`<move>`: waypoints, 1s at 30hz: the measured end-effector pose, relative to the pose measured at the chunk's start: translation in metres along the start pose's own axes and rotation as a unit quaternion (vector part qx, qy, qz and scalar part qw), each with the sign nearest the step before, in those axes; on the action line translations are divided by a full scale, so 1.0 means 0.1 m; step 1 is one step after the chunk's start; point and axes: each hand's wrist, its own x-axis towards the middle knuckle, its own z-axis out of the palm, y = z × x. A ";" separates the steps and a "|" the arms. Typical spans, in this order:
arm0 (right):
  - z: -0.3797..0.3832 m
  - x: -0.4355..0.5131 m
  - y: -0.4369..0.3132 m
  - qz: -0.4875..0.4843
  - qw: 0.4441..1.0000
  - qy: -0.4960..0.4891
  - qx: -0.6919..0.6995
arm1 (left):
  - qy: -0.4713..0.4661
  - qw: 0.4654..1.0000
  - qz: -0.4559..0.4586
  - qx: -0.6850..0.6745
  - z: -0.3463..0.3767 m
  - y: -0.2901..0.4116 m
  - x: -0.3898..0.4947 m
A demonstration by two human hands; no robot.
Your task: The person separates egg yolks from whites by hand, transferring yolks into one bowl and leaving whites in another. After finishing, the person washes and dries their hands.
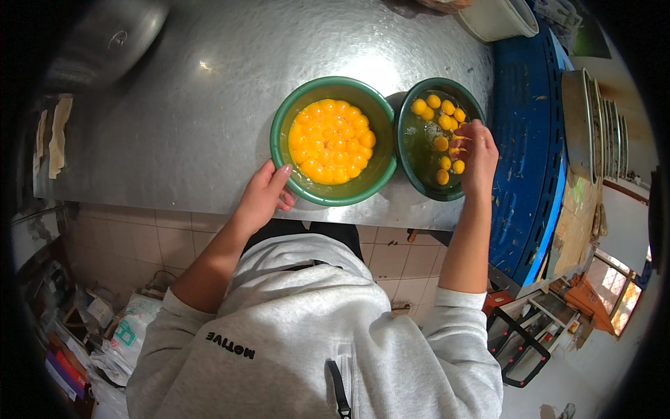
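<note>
A green plastic basin (335, 200) full of egg yolks (332, 141) stands on the metal table. My left hand (266, 195) grips its lower left rim, thumb over the edge and fingers beneath. Close to its right is a second, darker green basin (405, 165), holding egg white and several loose yolks (442, 177). Over the right side of that basin, my right hand (479, 154) dips its bent fingertips among the yolks; yellow yolk shows at the fingers. Whether a yolk is held in them is hard to tell.
The steel tabletop (178, 131) ends in front of my body. A large metal bowl (104, 42) is at the far left, and a white plastic tub (497, 21) at the top right. Beside the table's right end stands a blue metal cabinet (523, 157), with stacked trays (581, 125) beyond.
</note>
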 end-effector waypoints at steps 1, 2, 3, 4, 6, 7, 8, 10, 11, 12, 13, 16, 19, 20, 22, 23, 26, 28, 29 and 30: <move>-0.06 -0.01 -0.01 -0.016 0.992 -0.032 -0.118 | 0.002 1.000 -0.001 -0.003 0.00 0.00 0.00; -0.11 -0.01 -0.02 -0.050 0.970 -0.080 -0.226 | 0.003 1.000 0.002 -0.004 0.01 0.00 0.00; -0.11 -0.01 0.01 -0.095 0.934 -0.072 -0.338 | 0.005 1.000 -0.003 -0.002 0.01 0.00 0.00; -0.10 -0.01 0.05 -0.157 0.882 -0.080 -0.436 | 0.006 1.000 -0.005 0.000 0.01 0.00 0.00; -0.11 0.02 0.12 -0.163 0.817 -0.106 -0.543 | 0.007 1.000 -0.006 0.002 0.01 0.01 0.01; -0.10 0.05 0.17 -0.149 0.804 -0.104 -0.566 | 0.007 1.000 -0.006 0.000 0.01 0.01 0.01; -0.09 0.09 0.22 -0.135 0.790 -0.102 -0.589 | 0.007 1.000 -0.006 -0.001 0.01 0.01 0.00; -0.08 0.15 0.33 -0.154 0.769 -0.102 -0.612 | 0.008 1.000 -0.006 0.000 0.01 0.01 0.00; -0.07 0.19 0.38 -0.161 0.777 -0.106 -0.600 | 0.008 1.000 -0.005 0.001 0.01 0.01 0.00; -0.07 0.23 0.43 -0.168 0.784 -0.110 -0.587 | 0.009 1.000 -0.004 0.005 0.01 0.02 0.00; -0.07 0.26 0.46 -0.176 0.791 -0.110 -0.575 | 0.009 1.000 -0.004 0.009 0.01 0.01 0.00; -0.07 0.30 0.49 -0.158 0.839 -0.128 -0.504 | 0.005 1.000 -0.002 0.008 0.01 0.01 0.00; -0.11 0.28 0.41 0.020 0.939 -0.197 -0.283 | 0.006 1.000 -0.001 0.005 0.01 0.00 0.00; -0.12 0.26 0.38 0.063 0.952 -0.200 -0.224 | 0.006 1.000 0.000 0.006 0.02 0.00 0.00; -0.14 0.18 0.31 0.124 0.963 -0.229 -0.072 | 0.014 1.000 -0.005 0.006 0.02 0.01 0.00; -0.14 0.14 0.28 0.140 0.965 -0.222 -0.004 | 0.017 1.000 -0.003 0.007 0.03 0.01 -0.01; -0.16 0.01 0.19 0.166 0.939 -0.217 0.207 | 0.017 1.000 -0.010 -0.006 0.03 0.02 -0.01; -0.17 -0.07 0.14 0.166 0.901 -0.215 0.338 | 0.018 1.000 -0.016 -0.006 0.03 0.02 -0.01; -0.17 -0.11 0.12 0.156 0.882 -0.222 0.386 | 0.019 1.000 -0.019 -0.004 0.03 0.03 -0.01; -0.16 -0.14 0.10 0.144 0.860 -0.229 0.432 | 0.019 1.000 -0.020 -0.003 0.03 0.03 -0.01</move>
